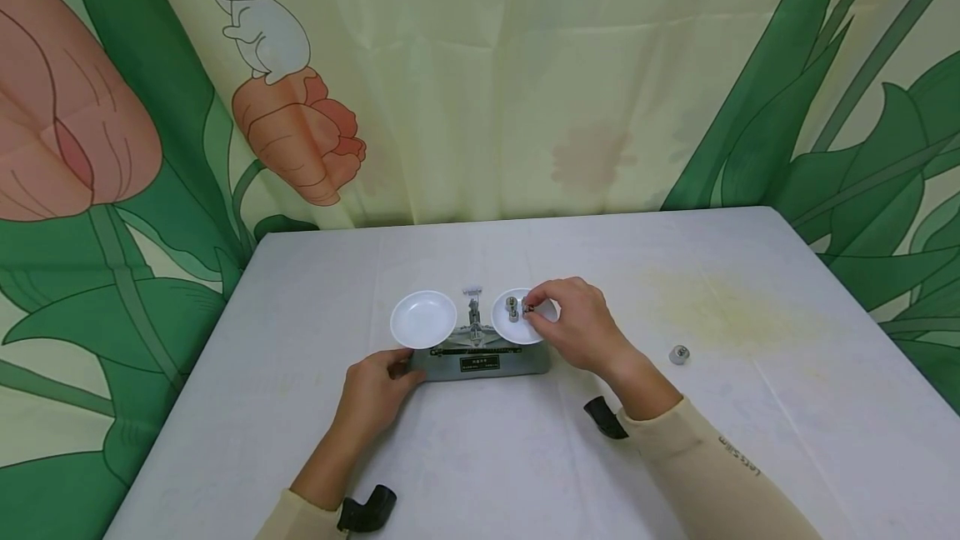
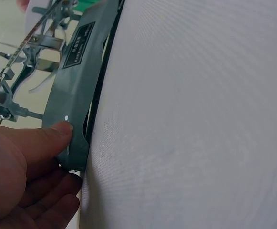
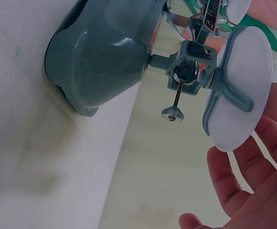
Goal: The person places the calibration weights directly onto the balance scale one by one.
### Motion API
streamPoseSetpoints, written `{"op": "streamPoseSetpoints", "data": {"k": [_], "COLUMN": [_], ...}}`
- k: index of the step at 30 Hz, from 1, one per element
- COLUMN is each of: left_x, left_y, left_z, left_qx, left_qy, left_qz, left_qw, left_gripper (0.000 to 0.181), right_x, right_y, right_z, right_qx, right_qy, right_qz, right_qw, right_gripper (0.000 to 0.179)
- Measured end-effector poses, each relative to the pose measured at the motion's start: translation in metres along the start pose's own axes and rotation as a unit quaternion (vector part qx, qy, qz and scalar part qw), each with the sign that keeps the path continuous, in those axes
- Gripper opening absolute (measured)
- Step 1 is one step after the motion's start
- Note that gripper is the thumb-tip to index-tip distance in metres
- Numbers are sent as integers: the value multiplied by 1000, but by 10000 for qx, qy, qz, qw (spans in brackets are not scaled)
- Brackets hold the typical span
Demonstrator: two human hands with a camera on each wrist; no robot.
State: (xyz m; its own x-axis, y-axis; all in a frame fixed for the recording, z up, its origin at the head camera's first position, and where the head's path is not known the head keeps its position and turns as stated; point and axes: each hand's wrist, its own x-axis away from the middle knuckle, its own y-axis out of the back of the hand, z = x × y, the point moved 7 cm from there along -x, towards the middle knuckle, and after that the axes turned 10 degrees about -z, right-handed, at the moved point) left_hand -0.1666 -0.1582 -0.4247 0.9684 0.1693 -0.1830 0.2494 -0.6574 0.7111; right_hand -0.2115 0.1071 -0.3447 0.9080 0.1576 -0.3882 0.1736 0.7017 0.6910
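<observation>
A grey-green balance scale [image 1: 442, 367] with two white pans stands on the table. My left hand [image 1: 375, 390] holds the left end of its base; in the left wrist view the thumb lies on the front face, with the other fingers around the end. Over the right pan [image 1: 517, 337], my right hand [image 1: 577, 327] pinches a small metal weight [image 1: 528, 305] mostly covered by the fingertips. Metal weights [image 1: 512, 307] stand beside it in that pan. The right wrist view shows the right hand [image 3: 257, 186] by the pan's underside [image 3: 243, 90], while the pinched weight is hidden there.
Another metal weight [image 1: 679, 354] lies on the white tablecloth [image 1: 480, 457] to the right. The scale's left pan [image 1: 423, 319] holds nothing visible. A printed curtain [image 1: 487, 107] hangs behind the table's far edge.
</observation>
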Motion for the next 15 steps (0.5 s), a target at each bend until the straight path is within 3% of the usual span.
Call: {"op": "streamPoseSetpoints", "data": {"k": [7, 15], "left_x": [0, -1], "left_y": [-1, 0], "left_z": [1, 1], "left_qx": [21, 5], "left_qy": [14, 15], "left_qz": [-8, 7], "left_qw": [10000, 10000], "left_gripper": [36, 36], "right_x": [3, 9], "right_y": [6, 34], "right_z": [-6, -37], "right_qx": [-84, -307], "right_qy": [-293, -666], "right_qz": [39, -121], "right_qw": [9995, 9972], "right_gripper": [17, 23]}}
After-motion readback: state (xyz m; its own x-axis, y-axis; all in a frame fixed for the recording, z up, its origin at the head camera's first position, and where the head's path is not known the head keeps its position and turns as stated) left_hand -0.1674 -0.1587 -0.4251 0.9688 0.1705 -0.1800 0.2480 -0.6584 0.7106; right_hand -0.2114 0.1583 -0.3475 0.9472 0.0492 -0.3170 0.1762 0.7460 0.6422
